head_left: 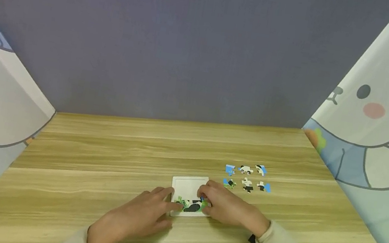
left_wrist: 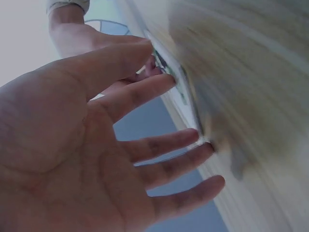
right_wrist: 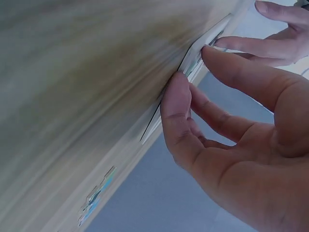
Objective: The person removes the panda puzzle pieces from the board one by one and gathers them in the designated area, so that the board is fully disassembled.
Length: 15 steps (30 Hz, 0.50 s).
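Note:
A white puzzle tray (head_left: 190,185) lies on the table, its lower part filled with joined panda-picture pieces (head_left: 192,206) in green, black and white. My left hand (head_left: 143,211) is at the tray's left side, thumb on the lower-left pieces and a fingertip by the left edge. In the left wrist view the left hand's fingers (left_wrist: 145,145) are spread and fairly straight. My right hand (head_left: 225,205) bends over the tray's right side, thumb and fingers about a puzzle piece (head_left: 202,199) with some blue, mostly hidden. The right wrist view shows the curled right fingers (right_wrist: 176,106) at the tray.
Several loose puzzle pieces (head_left: 247,184) lie in two rows behind and right of the tray on the wooden table (head_left: 117,147). A grey panel (head_left: 190,53) rises at the back. Cartoon-printed sheets (head_left: 388,127) stand at both sides.

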Tool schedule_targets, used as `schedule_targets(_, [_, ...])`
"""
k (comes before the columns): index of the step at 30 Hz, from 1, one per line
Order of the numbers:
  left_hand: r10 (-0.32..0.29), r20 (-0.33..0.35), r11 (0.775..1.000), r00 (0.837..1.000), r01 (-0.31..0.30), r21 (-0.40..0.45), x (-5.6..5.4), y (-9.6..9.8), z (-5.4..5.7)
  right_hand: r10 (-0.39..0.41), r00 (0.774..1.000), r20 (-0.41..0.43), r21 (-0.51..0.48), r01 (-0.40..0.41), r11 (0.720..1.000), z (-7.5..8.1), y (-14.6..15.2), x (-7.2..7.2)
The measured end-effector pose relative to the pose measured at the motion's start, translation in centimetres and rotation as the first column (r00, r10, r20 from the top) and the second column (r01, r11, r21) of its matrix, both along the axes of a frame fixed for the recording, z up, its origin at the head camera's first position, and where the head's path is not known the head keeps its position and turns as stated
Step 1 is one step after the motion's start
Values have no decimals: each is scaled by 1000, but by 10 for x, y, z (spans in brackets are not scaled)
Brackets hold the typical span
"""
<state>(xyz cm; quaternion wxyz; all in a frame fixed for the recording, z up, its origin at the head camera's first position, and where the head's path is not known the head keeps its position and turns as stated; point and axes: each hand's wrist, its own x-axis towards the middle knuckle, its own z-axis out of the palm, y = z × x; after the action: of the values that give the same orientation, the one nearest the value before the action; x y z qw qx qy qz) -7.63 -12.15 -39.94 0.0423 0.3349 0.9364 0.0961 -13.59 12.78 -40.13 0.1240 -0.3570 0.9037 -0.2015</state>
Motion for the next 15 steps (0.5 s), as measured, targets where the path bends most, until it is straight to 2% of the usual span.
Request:
schedule_targets(6, [-26,-91,996,996,18,-84,10,9,-7,-10,1000,21,-4,11,1000,-1,-4,1])
schedule_targets(11, [-20,-83,996,996,13,-88,14,15,-11,-7,999,34,-9,8,1000,-1,-5,1])
schedule_targets(15, [-15,-111,995,994,4,-98,13,20,-14,-20,998,52,-9,21,1000,-1,-3,0])
